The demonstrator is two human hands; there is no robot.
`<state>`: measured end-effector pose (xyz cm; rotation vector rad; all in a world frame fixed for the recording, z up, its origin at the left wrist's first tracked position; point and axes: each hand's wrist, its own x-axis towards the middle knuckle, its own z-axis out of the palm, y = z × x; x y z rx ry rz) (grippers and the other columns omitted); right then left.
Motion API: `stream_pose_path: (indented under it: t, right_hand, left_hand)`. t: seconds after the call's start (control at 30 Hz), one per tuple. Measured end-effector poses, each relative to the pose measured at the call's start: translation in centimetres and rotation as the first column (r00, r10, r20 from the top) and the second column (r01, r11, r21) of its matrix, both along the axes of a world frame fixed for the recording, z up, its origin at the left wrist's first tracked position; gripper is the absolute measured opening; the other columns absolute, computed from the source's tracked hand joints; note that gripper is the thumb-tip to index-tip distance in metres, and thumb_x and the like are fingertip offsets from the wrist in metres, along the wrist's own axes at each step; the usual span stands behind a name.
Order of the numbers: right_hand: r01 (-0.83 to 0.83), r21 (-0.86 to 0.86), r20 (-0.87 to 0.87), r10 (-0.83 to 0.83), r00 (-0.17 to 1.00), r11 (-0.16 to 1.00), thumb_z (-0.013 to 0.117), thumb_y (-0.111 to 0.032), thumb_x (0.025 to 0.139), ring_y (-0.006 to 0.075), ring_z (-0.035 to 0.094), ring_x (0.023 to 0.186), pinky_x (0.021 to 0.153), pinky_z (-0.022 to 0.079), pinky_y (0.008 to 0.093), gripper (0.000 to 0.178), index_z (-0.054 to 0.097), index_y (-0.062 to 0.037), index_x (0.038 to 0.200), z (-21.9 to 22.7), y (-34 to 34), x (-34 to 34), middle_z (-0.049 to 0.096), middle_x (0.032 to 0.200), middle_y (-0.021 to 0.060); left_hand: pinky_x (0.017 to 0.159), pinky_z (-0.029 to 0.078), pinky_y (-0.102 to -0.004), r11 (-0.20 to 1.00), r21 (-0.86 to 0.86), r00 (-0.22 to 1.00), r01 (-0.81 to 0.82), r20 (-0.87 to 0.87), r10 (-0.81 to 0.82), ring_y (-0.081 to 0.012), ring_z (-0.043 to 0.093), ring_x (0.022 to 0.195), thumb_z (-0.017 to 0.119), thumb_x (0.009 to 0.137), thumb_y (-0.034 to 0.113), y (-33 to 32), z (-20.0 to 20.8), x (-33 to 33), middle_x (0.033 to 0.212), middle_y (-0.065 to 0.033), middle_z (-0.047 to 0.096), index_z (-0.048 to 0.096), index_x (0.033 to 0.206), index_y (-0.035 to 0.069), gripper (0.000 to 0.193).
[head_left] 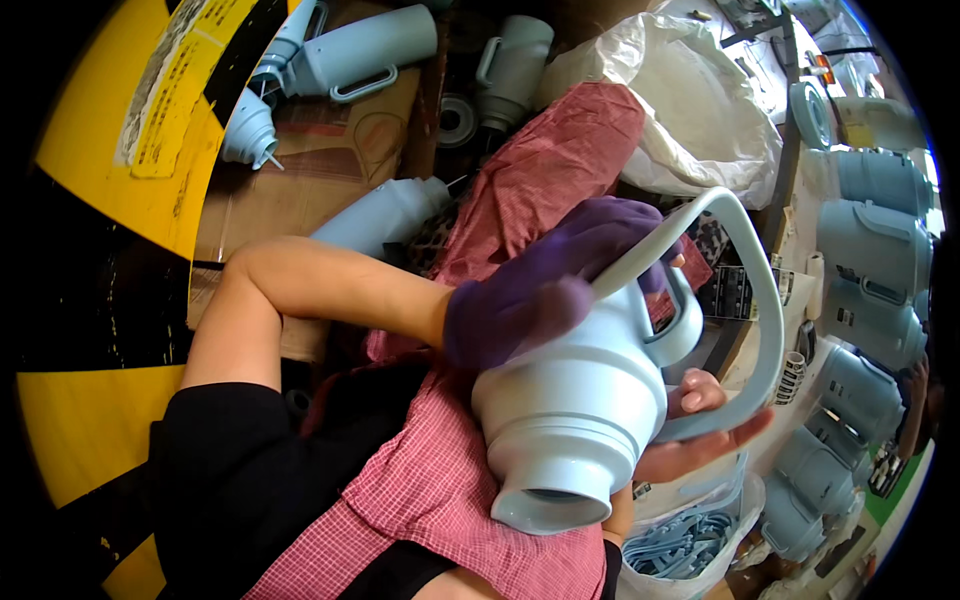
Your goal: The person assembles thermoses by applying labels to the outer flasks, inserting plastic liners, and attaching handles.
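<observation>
A pale blue vacuum jug (570,390) lies tilted over my lap, its spout toward me. A large loop handle (765,330) curves out on its right. My left hand (550,280), in a purple glove slightly smeared by motion, is wrapped over the jug's far upper side by one end of the loop. From the right and beneath, my bare right hand (700,435) supports the jug, fingers showing near the other end of the loop; its palm is hidden behind the body. A smaller fixed grip (680,320) stands out between the hands.
More pale blue jugs (365,50) lie on cardboard (300,200) at the far left. Others line the bench (775,260) at right. A bag of blue straps (685,540) sits lower right; a white sack (690,100) lies beyond. A yellow-black striped panel (110,250) borders the left.
</observation>
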<state>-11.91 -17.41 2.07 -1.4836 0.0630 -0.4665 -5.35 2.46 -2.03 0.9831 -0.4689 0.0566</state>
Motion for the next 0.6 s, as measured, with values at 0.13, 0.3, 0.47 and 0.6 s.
stream_pose_path:
  t: [0.13, 0.3, 0.47, 0.6]
  right_hand:
    - [-0.487, -0.003, 0.373, 0.453, 0.810, 0.873, 0.040, -0.054, 0.107, 0.0196, 0.054, 0.089, 0.090, 0.044, 0.0421, 0.060, 0.025, -0.0337, 0.161, 0.8, 0.5, 0.9, 0.052, 0.088, 0.0033]
    - [-0.295, 0.283, 0.055, 0.292, 0.955, 0.913, 0.068, -0.045, 0.093, 0.0331, 0.042, 0.138, 0.109, 0.039, 0.0509, 0.080, 0.037, -0.0043, 0.154, -4.3, -4.4, 8.9, 0.045, 0.147, 0.0197]
    - [-0.872, 0.160, -0.110, 0.886, 0.450, 0.463, 0.081, -0.045, 0.083, 0.0200, 0.053, 0.130, 0.112, 0.040, 0.0361, 0.087, 0.044, -0.0016, 0.149, -5.0, -4.6, 16.3, 0.057, 0.139, 0.0111]
    - [-0.553, 0.430, -0.087, 0.642, 0.762, 0.714, 0.063, -0.015, 0.102, 0.0123, 0.064, 0.104, 0.091, 0.054, 0.0268, 0.036, 0.058, 0.0010, 0.134, -6.3, -4.8, 19.6, 0.068, 0.116, 0.0051]
  left_hand:
    - [0.105, 0.044, -0.0452, 0.967, 0.148, 0.865, 0.209, 0.433, -0.253, -0.0319, 0.057, 0.119, 0.073, 0.093, 0.028, 2.5, 2.0, 1.9, 0.130, -0.0201, 0.056, 0.051, 0.128, 0.002, 0.049]
    - [0.103, 0.050, -0.0487, 0.937, -0.072, 0.934, 0.341, -0.084, -0.346, -0.0332, 0.061, 0.118, 0.068, 0.091, 0.017, 3.8, 2.6, 4.0, 0.127, -0.0240, 0.056, 0.050, 0.131, 0.004, 0.046]
    - [0.109, 0.043, -0.0527, 0.956, 0.155, 0.935, 0.250, 0.220, -0.280, -0.0336, 0.062, 0.115, 0.063, 0.094, 0.026, 3.1, 5.2, 6.9, 0.133, -0.0242, 0.055, 0.051, 0.122, 0.006, 0.037]
    - [0.115, 0.035, -0.0616, 0.741, 0.307, 0.746, -0.597, 0.553, 0.372, -0.0406, 0.053, 0.130, 0.063, 0.097, 0.030, 4.7, 2.4, 11.6, 0.139, -0.0244, 0.055, 0.058, 0.123, 0.010, 0.034]
